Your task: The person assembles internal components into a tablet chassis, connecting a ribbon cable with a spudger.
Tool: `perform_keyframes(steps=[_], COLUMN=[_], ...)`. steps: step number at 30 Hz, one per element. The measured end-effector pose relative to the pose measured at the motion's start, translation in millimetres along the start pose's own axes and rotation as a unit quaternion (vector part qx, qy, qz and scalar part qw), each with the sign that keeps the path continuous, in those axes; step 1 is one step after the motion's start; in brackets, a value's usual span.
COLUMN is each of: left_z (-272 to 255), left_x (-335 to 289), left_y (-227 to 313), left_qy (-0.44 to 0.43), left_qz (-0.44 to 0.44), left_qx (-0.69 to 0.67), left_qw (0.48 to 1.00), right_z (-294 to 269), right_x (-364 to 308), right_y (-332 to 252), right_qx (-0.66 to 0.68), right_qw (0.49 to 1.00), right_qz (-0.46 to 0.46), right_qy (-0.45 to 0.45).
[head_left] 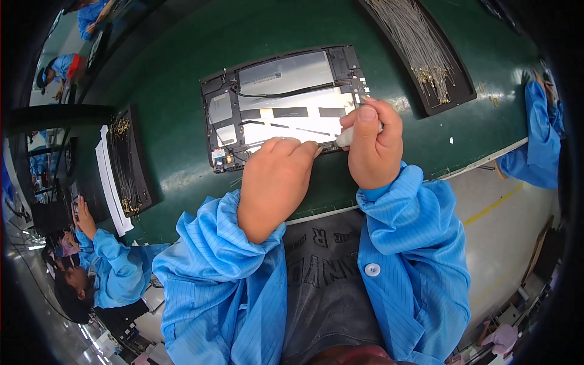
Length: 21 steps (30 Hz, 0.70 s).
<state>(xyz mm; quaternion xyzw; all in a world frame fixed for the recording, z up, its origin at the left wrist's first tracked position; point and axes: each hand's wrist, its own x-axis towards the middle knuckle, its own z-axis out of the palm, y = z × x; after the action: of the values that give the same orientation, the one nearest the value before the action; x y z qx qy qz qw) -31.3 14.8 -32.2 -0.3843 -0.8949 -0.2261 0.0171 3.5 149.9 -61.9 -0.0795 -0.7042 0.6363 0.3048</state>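
Observation:
An opened flat electronic device (286, 67), with a black frame, silver metal plates and thin black cables, lies on the green table before me. My left hand (275, 182) is curled at its near edge, with fingertips pressed together by the frame; whatever they pinch is hidden. At the near right corner, my right hand (375, 146) is closed around a small whitish object (344, 140), whose tip touches the device's edge. My fingers cover most of that object, so its kind does not show.
A black tray of grey cables (420, 42) with brass-coloured ends stands at the far right. Another black tray of dark cables (125, 158) is at left, beside a white strip (109, 182). Small rings (494, 101) lie on the green table (176, 48). Co-workers in blue sit on both sides.

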Motion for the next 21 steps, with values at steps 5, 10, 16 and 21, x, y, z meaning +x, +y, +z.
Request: perform_keyframes(steps=[5, 10, 16, 21], left_z=[-2, -2, 0, -6], left_x=[0, 0, 3, 1], left_y=[1, 3, 3, 1], left_qy=[-0.024, -0.007, -0.004, -0.029], left_qz=[-0.003, 0.011, 0.017, 0.024], left_qx=[0.011, 0.025, 0.021, 0.045], left_qw=[1.000, 1.000, 1.000, 0.998], right_z=[-2, -4, -7, 3], right_x=[-3, -3, -2, 18], right_y=[3, 4, 6, -21], right_qx=[-0.005, -0.030, -0.026, -0.222], right_qw=[0.999, 0.997, 0.998, 0.944], right_qz=[-0.033, -0.068, -0.054, -0.168], right_qy=[-0.015, -0.034, -0.025, -0.175])
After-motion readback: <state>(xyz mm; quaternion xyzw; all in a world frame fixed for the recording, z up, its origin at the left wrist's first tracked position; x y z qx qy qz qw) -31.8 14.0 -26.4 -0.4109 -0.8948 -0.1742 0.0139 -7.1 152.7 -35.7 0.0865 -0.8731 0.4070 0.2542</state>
